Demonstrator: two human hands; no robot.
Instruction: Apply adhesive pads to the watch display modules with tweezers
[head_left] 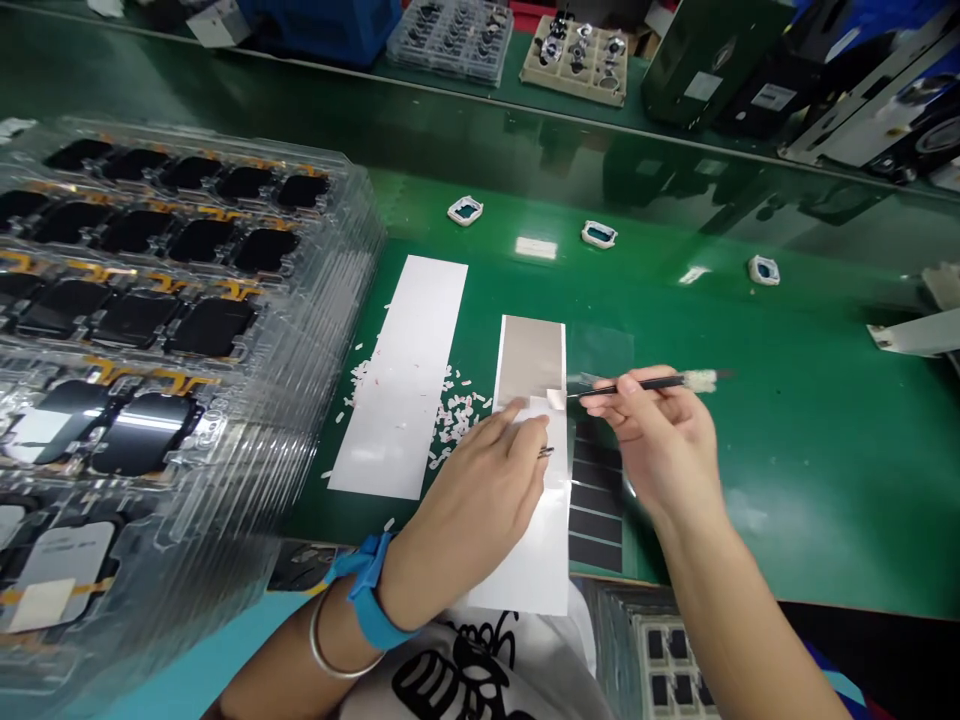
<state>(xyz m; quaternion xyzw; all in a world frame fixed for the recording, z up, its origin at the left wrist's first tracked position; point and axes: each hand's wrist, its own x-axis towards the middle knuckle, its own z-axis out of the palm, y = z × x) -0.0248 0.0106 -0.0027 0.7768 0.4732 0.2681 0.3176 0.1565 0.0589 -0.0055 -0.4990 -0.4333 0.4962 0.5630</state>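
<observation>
My right hand (664,430) is closed around slim black tweezers (660,383) with a pale wrap near their back end. Their tip meets a small whitish tab (556,399) at the right edge of a long label sheet (532,355). The sheet's far part is greyish beige, its near part white. Across it lies my left hand (487,480), fingertips pinched together on the sheet just left of the tab. It has a ring, and a blue band and a bangle are on that arm. Dark rectangular pieces on a clear sheet (596,500) show beside the label sheet.
A white strip (401,380) lies to the left, with small paper scraps (454,415) scattered around it. Stacked clear trays of dark screens (135,320) fill the left side. Three small white-framed parts (466,210) sit farther back. A shelf behind carries watch-part trays (576,58).
</observation>
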